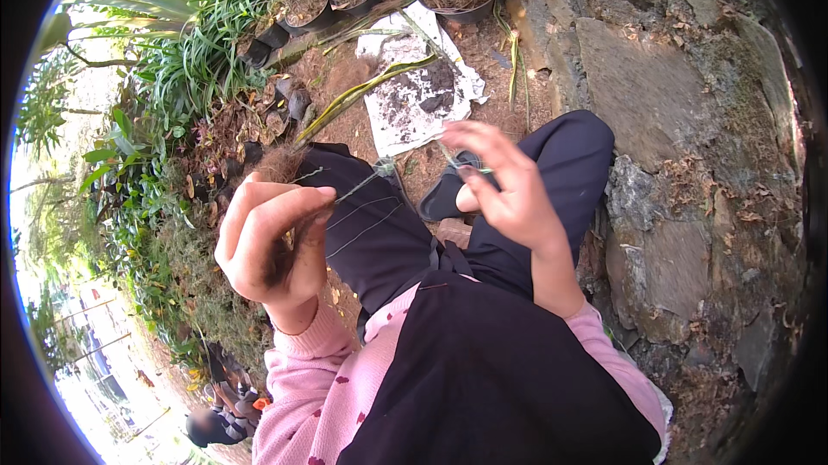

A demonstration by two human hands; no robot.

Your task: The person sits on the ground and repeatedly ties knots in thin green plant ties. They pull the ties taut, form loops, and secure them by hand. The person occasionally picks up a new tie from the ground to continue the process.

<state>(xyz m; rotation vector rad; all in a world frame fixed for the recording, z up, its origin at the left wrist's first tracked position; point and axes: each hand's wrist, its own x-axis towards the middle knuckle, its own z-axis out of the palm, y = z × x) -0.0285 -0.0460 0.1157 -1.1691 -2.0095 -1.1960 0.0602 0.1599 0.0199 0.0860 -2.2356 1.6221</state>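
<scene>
My left hand [278,232], dark with soil on the palm, pinches a thin green string [356,189] between thumb and fingers. A clump of brown fibre [283,163] shows just beyond its knuckles. From near that clump a long yellow-edged leaf [369,90] reaches up and right; whether the hand also holds it is hidden. My right hand [511,190] is raised over my right leg, blurred, thumb and fingers apart. Strands of green string pass by its thumb, but its grip on them is unclear. Thin loose strands hang over my left thigh.
A white sheet [388,125] with clumps of dark soil [440,77] lies on the ground ahead. Black pots [466,12] of plants stand beyond. A stone wall [640,83] rises at right, greenery at left. Another person [223,423] sits at lower left.
</scene>
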